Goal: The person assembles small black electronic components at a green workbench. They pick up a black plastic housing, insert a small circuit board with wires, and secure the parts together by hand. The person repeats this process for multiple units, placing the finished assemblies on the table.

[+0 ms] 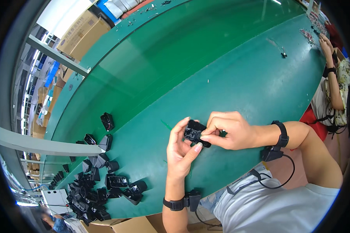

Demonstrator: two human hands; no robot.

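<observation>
I held a small black part [195, 133] up over the green table [229, 77], close to my chest. My left hand [181, 149] was curled round it from the left, with the thumb under it and the fingers behind. My right hand [229, 132] was closed on its right side, pinching it with the thumb and first finger. So both hands had hold of the same part.

I judged it to be hard plastic, light and stiff. It looked smooth, so it could slip, and I thought the flat sides were the best place to grip. A heap of black parts [95, 186] lay on the table, well to the left of the part. Another person's hand [326, 46] was far off to the right of it.
</observation>
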